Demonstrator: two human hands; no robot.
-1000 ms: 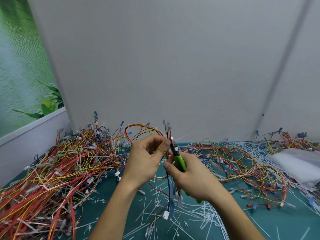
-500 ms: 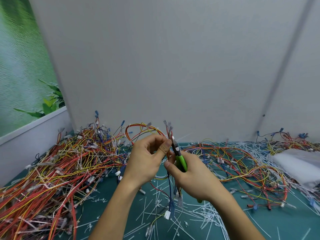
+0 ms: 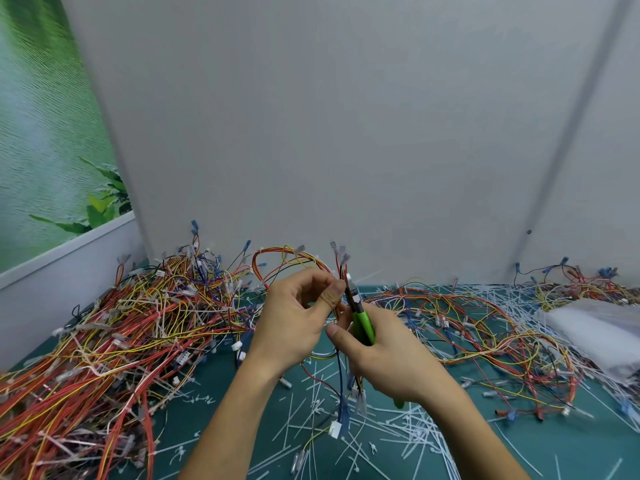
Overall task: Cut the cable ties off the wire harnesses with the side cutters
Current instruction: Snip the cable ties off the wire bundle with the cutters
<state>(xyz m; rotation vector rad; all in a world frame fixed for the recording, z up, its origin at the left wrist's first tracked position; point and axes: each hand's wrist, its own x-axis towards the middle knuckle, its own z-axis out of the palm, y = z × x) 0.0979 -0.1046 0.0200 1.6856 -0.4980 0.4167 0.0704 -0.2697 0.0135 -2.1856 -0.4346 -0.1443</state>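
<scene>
Your left hand pinches a harness between thumb and curled fingers, over the middle of the bench; its wires hang down to connectors near the bench top; your right hand grips the green cutters, tip up against the wires beside your left thumb; I cannot tell whether the blades are closed; more harnesses pile at the left edge; cut ties litter the front.

mat: green, carrying everything | harness pile: heaping up at 9 o'clock | loose harnesses: sprawling at 2 o'clock | ties: cut, white, lying scattered from 6 to 4 o'clock | bag: white, resting at 3 o'clock
</scene>
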